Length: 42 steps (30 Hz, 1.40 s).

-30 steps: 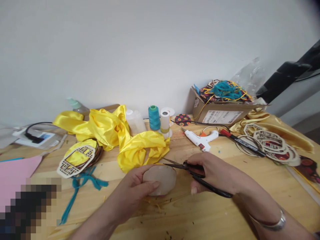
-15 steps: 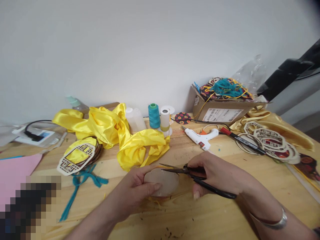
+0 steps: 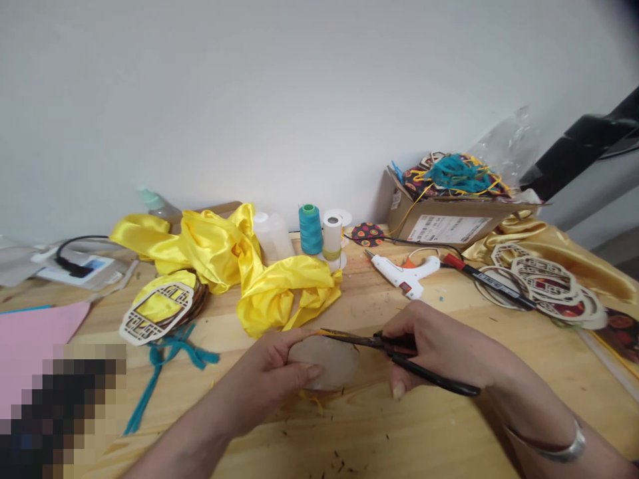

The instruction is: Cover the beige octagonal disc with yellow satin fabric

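Observation:
My left hand [image 3: 272, 382] is closed round a pale oval disc [image 3: 332, 362], thumb across its front, with yellow fabric fringe showing under its edge. My right hand [image 3: 436, 349] grips black scissors [image 3: 399, 356]; their blades lie shut along the disc's top edge, pointing left. Both hands rest low over the wooden table [image 3: 449, 426], near its front.
Yellow satin cloth [image 3: 249, 273] is heaped behind the hands. A white glue gun [image 3: 404, 273], thread spools [image 3: 310, 229], a cardboard box [image 3: 444, 223], fretwork wooden pieces [image 3: 544, 286], a yellow-backed wooden frame [image 3: 157, 313], teal ribbon [image 3: 164, 366] and pink paper [image 3: 30, 339] lie around.
The scissors moved left over the disc's top edge and the blades closed. My left hand kept its hold on the disc.

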Available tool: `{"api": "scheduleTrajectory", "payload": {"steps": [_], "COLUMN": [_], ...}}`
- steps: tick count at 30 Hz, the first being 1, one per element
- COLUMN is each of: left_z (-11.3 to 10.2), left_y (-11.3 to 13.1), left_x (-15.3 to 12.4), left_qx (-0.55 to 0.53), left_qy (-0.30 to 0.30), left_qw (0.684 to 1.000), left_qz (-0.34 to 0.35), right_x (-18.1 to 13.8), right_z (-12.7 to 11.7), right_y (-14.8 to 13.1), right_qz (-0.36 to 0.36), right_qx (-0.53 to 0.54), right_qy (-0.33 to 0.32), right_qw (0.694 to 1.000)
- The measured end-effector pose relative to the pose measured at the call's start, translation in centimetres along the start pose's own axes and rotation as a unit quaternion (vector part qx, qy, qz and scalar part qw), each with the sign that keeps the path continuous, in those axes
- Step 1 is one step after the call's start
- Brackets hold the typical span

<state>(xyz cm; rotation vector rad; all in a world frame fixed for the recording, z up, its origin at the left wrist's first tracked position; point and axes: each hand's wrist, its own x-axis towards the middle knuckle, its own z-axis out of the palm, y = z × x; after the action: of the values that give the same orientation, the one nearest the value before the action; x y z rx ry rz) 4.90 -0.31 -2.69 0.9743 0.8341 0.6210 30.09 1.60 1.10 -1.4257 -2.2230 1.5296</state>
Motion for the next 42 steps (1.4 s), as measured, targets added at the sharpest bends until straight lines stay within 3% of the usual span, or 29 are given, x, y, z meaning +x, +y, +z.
{"api": "scheduleTrajectory", "payload": {"steps": [16,30,42], "left_z": [0.06,0.43,0.0], "left_y": [0.24,0.37,-0.35], "left_x": [-0.01,-0.11,-0.07], "left_qx": [-0.016,-0.031,0.008], "left_qy": [-0.028,-0.051,-0.059], "left_qw": [0.999,0.998,0.998], "left_qz": [-0.015,-0.019,-0.03], "right_x": [-0.13,-0.24,-0.21], "right_z": [-0.16,0.38,0.65], "right_y": [-0.15,-0.74,-0.69], "right_qz": [0.029,-0.013,0.01], "right_qx": [-0.052,-0.111,-0.053], "right_qy": [0.046,0.063,0.039], "right_qw": [0.997,0.992,0.998]}}
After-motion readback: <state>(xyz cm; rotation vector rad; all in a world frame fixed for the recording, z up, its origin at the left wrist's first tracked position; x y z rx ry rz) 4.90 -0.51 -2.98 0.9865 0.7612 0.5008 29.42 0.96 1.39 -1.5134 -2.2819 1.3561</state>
